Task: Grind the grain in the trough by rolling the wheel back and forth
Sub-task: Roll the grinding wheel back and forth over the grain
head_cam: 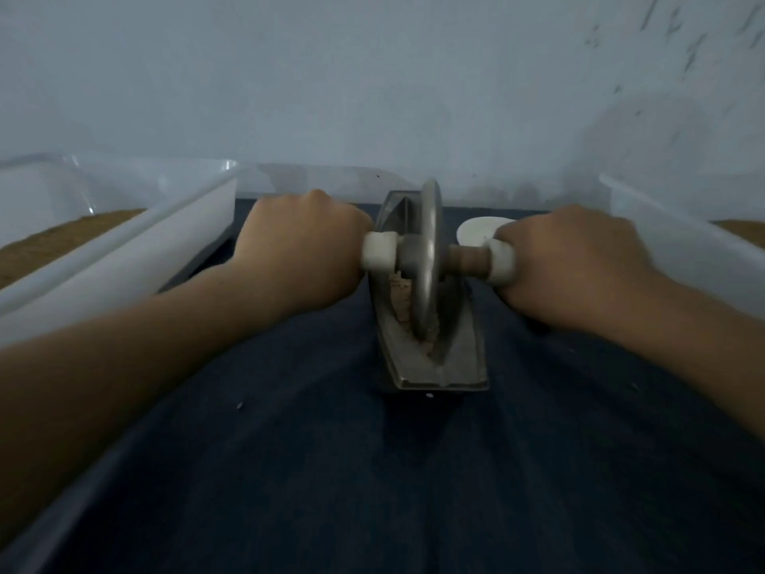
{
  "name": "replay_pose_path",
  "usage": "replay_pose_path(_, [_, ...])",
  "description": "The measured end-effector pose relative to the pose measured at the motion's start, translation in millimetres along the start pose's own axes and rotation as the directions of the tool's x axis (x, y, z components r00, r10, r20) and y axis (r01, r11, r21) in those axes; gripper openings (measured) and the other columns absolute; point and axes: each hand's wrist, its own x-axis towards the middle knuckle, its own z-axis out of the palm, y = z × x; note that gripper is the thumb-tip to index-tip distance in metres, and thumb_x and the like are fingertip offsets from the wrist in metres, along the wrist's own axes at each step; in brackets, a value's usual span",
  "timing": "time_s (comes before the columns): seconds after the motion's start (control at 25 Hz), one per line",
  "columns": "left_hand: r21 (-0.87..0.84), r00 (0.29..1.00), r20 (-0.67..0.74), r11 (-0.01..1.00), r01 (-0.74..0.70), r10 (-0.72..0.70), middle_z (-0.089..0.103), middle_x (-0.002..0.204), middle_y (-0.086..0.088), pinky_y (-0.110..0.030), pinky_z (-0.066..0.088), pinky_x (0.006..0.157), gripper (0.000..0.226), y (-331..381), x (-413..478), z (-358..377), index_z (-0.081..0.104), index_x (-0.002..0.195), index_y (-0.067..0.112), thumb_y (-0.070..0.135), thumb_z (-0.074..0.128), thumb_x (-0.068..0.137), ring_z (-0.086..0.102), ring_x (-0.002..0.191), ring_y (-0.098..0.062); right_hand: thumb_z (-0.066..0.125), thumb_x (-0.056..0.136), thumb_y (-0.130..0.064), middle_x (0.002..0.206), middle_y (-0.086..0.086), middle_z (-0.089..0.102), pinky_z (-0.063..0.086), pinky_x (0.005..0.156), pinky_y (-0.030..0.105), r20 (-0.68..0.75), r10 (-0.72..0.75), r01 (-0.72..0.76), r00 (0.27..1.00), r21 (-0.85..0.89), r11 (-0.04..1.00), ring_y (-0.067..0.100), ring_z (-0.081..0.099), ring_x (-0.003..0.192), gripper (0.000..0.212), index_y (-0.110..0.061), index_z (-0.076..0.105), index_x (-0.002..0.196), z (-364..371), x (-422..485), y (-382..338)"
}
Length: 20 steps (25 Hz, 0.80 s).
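Now my left grip (298, 246) and right grip (575, 267) clasp the white axle handles (501, 258); round grey metal wheel (430, 242) stands in long grey metal trough (463, 362).

Dark blue cloth (289, 470) with a metal trough (459, 366), white disc (476, 232), stray grains (239, 405), left tub (124, 250) and right tub (683, 242).

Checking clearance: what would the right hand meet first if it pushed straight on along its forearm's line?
Probably the small white round dish, just beyond the knuckles of the right hand; depth is unclear.
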Motion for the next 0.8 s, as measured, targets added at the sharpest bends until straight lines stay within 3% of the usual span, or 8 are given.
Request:
replay_pose_path(0.08, [-0.052,0.985,0.067,0.985,0.163,-0.160,0.049,0.063,0.002,-0.027,0.032,0.046,0.006,10,14,12,0.058,0.079,0.028,0.030,0.062,0.083,0.051,0.051,-0.025,0.060,0.080,-0.046,0.073,-0.006,0.065,0.035,0.053,0.027,0.188,0.132,-0.143,0.973,0.048,0.989,0.023,0.060,0.060,0.013,-0.037,0.061,0.089,13,19,-15])
replay_pose_path(0.16, [-0.040,0.962,0.143,0.970,0.241,-0.233,0.058,0.078,-0.004,-0.034,0.041,0.056,0.009,20,35,12,0.061,0.093,0.022,0.031,0.060,0.091,0.062,0.072,-0.031,0.065,0.088,-0.047,0.095,0.003,0.069,0.040,0.065,0.033,0.306,0.225,-0.262,0.925,0.084,0.961,0.031,0.066,0.087,0.024,-0.027,0.066,0.101,23,38,-21])
replay_pose_path(0.28, [-0.037,0.987,0.137,0.995,0.094,-0.089,0.054,0.075,-0.003,-0.033,0.037,0.056,0.008,16,35,-2,0.062,0.093,0.026,0.033,0.060,0.088,0.063,0.072,-0.029,0.061,0.089,-0.041,0.083,-0.005,0.065,0.038,0.058,0.030,0.373,0.160,-0.244,0.914,0.190,0.951,0.023,0.061,0.074,0.006,-0.037,0.062,0.093,20,28,-10])
replay_pose_path(0.44, [-0.204,0.982,0.153,0.976,-0.080,0.113,0.045,0.058,0.014,-0.024,0.035,0.047,0.017,-19,1,-3,0.048,0.067,0.040,0.056,0.047,0.062,0.050,0.051,-0.014,0.061,0.058,-0.041,0.050,-0.016,0.015,0.006,0.046,0.015,-0.078,0.005,-0.002,0.997,0.029,1.000,-0.002,0.011,0.043,0.037,-0.041,0.027,0.071,4,-16,6])
replay_pose_path(0.56, [-0.295,0.905,0.423,0.950,0.100,0.036,0.058,0.072,0.014,-0.029,0.042,0.055,0.012,-15,22,7,0.057,0.076,0.041,0.051,0.054,0.069,0.058,0.065,-0.013,0.065,0.068,-0.041,0.057,-0.013,0.046,0.028,0.046,0.021,0.065,0.037,-0.036,0.997,-0.011,0.999,0.014,0.041,0.043,0.017,-0.034,0.050,0.072,13,9,-4])
replay_pose_path(0.64, [-0.200,0.913,0.394,0.960,0.198,-0.107,0.061,0.081,0.006,-0.032,0.043,0.060,0.011,-1,41,12,0.063,0.088,0.033,0.041,0.055,0.085,0.059,0.072,-0.019,0.065,0.085,-0.037,0.088,0.001,0.068,0.043,0.063,0.031,0.257,0.169,-0.184,0.951,0.035,0.982,0.028,0.066,0.078,0.014,-0.027,0.066,0.095,15,38,-16])
replay_pose_path(0.72, [-0.159,0.920,0.357,0.961,0.227,-0.159,0.060,0.083,0.004,-0.033,0.043,0.061,0.013,2,46,15,0.065,0.092,0.030,0.039,0.056,0.087,0.057,0.072,-0.020,0.064,0.091,-0.033,0.100,0.005,0.068,0.043,0.069,0.033,0.308,0.177,-0.202,0.935,0.051,0.978,0.030,0.066,0.091,0.018,-0.023,0.066,0.105,18,55,-15])
replay_pose_path(0.8, [-0.226,0.900,0.430,0.957,0.183,-0.071,0.059,0.081,0.009,-0.032,0.043,0.062,0.014,-7,29,10,0.063,0.090,0.035,0.043,0.060,0.078,0.057,0.072,-0.017,0.066,0.088,-0.033,0.087,0.001,0.063,0.040,0.060,0.030,0.274,0.061,-0.085,0.960,0.077,0.993,0.026,0.061,0.077,0.012,-0.025,0.064,0.097,6,43,-11])
